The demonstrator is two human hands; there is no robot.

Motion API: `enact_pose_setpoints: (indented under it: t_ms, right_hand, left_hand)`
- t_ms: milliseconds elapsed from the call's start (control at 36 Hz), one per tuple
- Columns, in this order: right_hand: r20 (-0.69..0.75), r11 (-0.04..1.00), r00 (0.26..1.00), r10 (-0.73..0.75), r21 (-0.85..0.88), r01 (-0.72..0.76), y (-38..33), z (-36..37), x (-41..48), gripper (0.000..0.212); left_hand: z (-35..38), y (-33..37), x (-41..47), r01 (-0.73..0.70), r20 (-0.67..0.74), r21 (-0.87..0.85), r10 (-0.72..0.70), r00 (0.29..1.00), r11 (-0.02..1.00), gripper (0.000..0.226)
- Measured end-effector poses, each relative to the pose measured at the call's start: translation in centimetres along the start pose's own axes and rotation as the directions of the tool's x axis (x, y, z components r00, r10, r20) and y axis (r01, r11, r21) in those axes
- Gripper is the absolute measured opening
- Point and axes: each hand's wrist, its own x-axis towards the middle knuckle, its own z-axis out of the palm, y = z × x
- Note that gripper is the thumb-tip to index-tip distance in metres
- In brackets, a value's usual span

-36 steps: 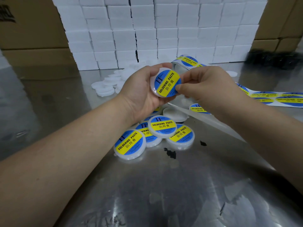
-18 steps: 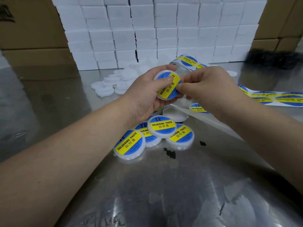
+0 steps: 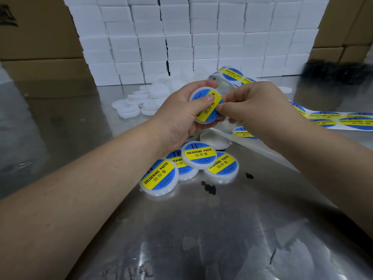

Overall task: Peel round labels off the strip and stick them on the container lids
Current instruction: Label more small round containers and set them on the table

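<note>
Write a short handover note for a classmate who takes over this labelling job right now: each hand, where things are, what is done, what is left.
Left hand: grips the held lid, thumb pressing on its label.
Right hand: fingertips pinch that lid's right edge.
Done: at least four labelled lids lie overlapped below the hands; the held lid's label is on.
Left: one bare lid just behind them, and a heap of bare lids further back.
Label strip runs off to the right with labels on it.
</note>
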Motion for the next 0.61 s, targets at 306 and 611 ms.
enact_pose_setpoints:
  t_ms: [306,611]
  right_hand:
    - [0.013,1.000,1.000,0.012,0.006,-0.012,0.03,0.02,-0.06,0.025]
    - [-0.045,0.997,0.998,0.050,-0.059,-0.053,0.48,0.23,0.27,0.022]
  left_hand:
    - [-0.02,-0.03,-0.18,-0.010,-0.009,0.090,0.011,1.000,0.996,0.021]
    - [0.31,0.07,-0.34,-0.100,-0.050,0.293,0.119,0.992,0.951,0.027]
